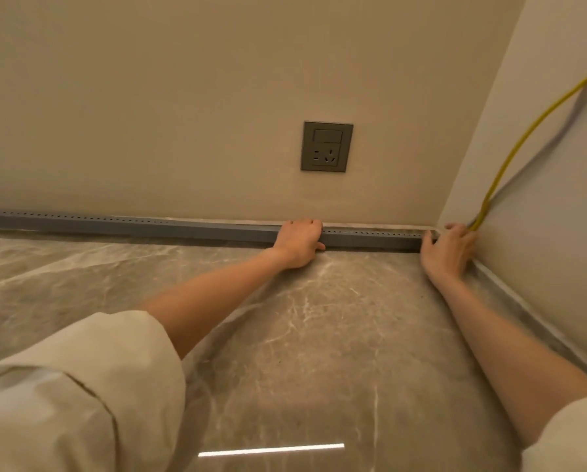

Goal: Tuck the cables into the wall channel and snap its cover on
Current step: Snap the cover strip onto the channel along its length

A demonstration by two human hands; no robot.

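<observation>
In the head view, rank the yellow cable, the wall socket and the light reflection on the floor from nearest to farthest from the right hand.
1. Yellow cable: meets the right hand at the corner, rising up the right wall.
2. Wall socket: on the back wall, up and left of that hand.
3. Light reflection: on the floor at the bottom of the view, farthest.

Glossy veined marble-look floor [319, 335]; matt painted beige wall [183, 97]; dull grey perforated plastic channel [149, 226]; satin grey socket plate [327, 146]; smooth yellow-sheathed cable [523, 141]; soft cream cloth sleeve [81, 386].
</observation>
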